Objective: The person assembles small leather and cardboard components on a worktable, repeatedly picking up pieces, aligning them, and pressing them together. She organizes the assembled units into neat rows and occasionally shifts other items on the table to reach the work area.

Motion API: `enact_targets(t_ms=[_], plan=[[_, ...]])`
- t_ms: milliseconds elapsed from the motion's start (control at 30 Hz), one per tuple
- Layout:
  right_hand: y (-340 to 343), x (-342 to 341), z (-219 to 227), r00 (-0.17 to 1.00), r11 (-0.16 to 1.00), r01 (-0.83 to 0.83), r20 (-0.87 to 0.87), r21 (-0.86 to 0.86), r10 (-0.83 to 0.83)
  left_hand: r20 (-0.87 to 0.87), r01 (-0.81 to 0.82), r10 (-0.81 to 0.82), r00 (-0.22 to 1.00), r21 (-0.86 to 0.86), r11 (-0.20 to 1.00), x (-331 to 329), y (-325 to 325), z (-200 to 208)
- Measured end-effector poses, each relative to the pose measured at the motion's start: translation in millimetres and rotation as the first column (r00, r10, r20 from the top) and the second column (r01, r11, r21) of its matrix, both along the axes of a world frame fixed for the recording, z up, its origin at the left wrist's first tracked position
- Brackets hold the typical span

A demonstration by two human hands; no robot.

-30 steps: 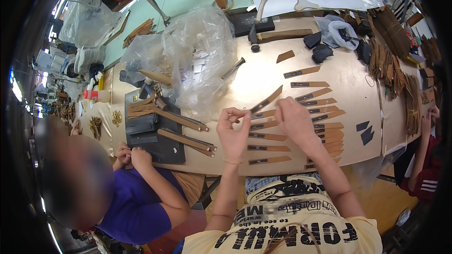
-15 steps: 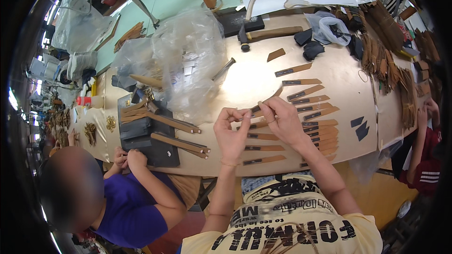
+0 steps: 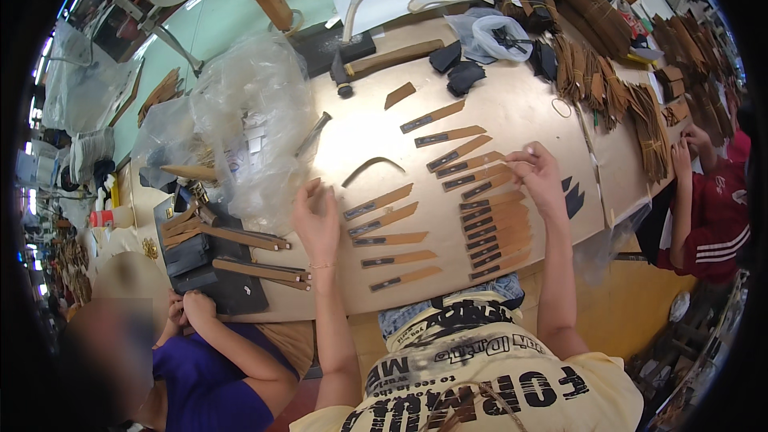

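My left hand [image 3: 318,226] is empty over the table, its fingers upright and slightly apart. Just beyond it lies a bent, dark-edged leather strip [image 3: 374,161], arched on the tabletop. Over at the right, my right hand [image 3: 541,182] pinches the pointed tan end of a flat leather strip [image 3: 490,182] in the upper part of a row. More brown leather strips [image 3: 503,222], each with a dark patch at one end, overlap below it. Another group of strips [image 3: 398,238] is spread out between my hands.
A hammer [image 3: 392,61] and black pieces [image 3: 466,78] lie at the far side. Clear plastic bags [image 3: 252,112] are heaped at left. A co-worker in purple [image 3: 216,380] sits by a black block [image 3: 212,276]; another person in dark red [image 3: 716,224] works at right. Bundled leather strips [image 3: 588,76] lie far right.
My hands have parted. The strip they held together now lies bent on the table; my left hand has drawn left and my right hand has gone right to the row. The whole view has shifted.
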State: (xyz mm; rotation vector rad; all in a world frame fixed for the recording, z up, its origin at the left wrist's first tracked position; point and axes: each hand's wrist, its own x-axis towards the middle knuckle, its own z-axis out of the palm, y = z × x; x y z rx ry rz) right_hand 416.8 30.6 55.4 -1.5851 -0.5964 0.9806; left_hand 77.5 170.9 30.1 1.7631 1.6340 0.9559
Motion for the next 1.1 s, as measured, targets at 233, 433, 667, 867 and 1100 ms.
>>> enact_targets(t_ms=[233,433,667,867,1100], plan=[[-1,-20,4,0.915,0.951,-0.237,0.281,-0.200,0.288,-0.052,0.029,-0.029,0.998,-0.002,1.000,-14,-32,11],[2,-25,3,0.833,0.961,-0.171,0.490,-0.216,0.259,-0.145,0.131,-0.118,0.982,0.080,0.988,-10,-45,5],[0,-24,5,0.787,0.949,-0.115,0.556,-0.293,0.267,-0.244,0.267,-0.229,0.943,0.140,0.953,24,-18,6],[4,-37,-5,0.752,0.976,-0.108,0.626,-0.189,0.205,-0.445,0.377,-0.273,0.853,0.161,0.912,55,14,-7],[-3,-29,-5,0.890,0.981,-0.042,0.439,-0.188,0.122,-0.286,0.232,-0.177,0.942,0.170,0.958,22,-2,-1]])
